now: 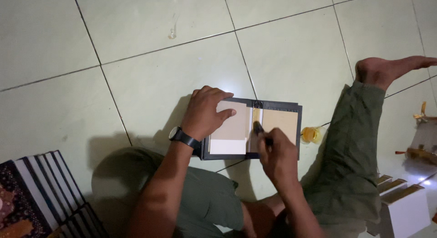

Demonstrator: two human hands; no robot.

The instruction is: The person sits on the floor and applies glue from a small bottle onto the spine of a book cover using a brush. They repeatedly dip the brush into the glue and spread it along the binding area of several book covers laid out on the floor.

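My left hand lies spread, pressing the dark-edged open card cover flat; my right hand pinches a brush over its spine, which runs away from me.

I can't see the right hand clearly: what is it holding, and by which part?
The right hand grips a brush by its handle, bristles on the open cover. The left hand only presses the cover.
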